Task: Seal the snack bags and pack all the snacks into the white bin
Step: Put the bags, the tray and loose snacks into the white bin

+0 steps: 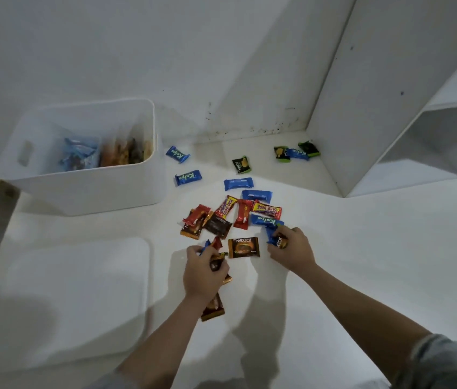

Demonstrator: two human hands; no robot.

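My left hand [204, 272] is closed round a bunch of small foil snack packets [217, 262]; right hand [291, 248] grips a blue and a brown packet [276, 238]. I'm mid-gathering, w/ loose wrappers [232, 214] scattered on the white tabletop [362, 262]. Next, I reckon: carry both handfuls to the white plastic bin [87, 186], far left, already holding bagged snacks.

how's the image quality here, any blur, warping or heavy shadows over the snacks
Head view: dim, soft lighting with a bluish cast; wide-angle warping bends the shelf unit and the white bin. Both the left hand and right hand throw soft shadows toward the camera. Wrapper text reads on the Nextar pack, but contents inside the bin look hazy, and the lid is washed out.
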